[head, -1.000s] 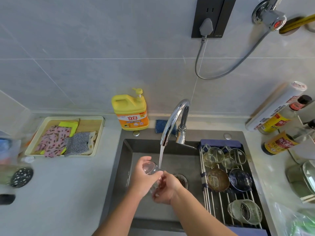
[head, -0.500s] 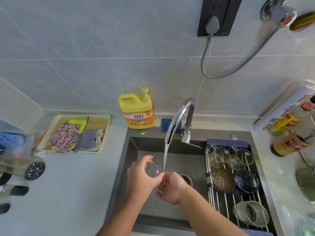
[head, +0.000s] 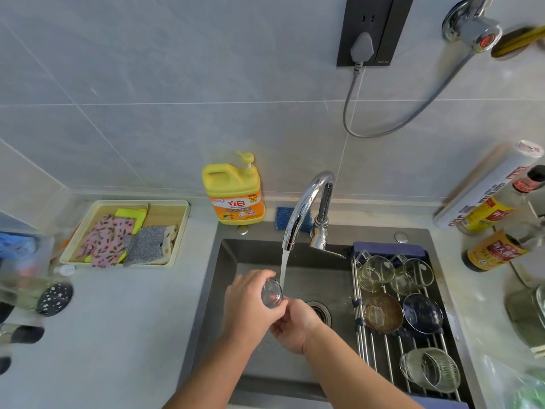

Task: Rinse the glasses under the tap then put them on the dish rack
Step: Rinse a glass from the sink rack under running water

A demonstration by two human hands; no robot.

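The glass (head: 272,296) is small, clear and round, with wet glints on its surface. It is held over the sink (head: 236,261), just left of the drain (head: 320,309), tipped so that one round end faces up and back. I cannot tell whether that end is the mouth or the base. The left hand (head: 250,305) wraps it from the left, fingers curled over the top of its wall. The right hand (head: 295,326) cups it from below and to the right, thumb and fingers bent against its lower part, so both hands grasp the glass.

A thin, smooth stream of water (head: 283,267) falls from the tap (head: 306,208), a shiny chrome arch, and meets the glass at its upper right edge.

The sink is a dark grey, matte, square-cornered basin. Across its right side lies the dish rack (head: 380,349), made of slim metal rods with dark blue end strips. On it sit two clear handled cups (head: 376,273), an amber glass bowl (head: 383,312), a dark blue glass bowl (head: 423,312) and a ribbed clear glass (head: 430,370) lying on its side.

Behind the sink stands a yellow plastic soap bottle (head: 234,196) with a pump top. To the left, a pale rectangular tray (head: 182,231) holds soft patterned cloths (head: 109,240).
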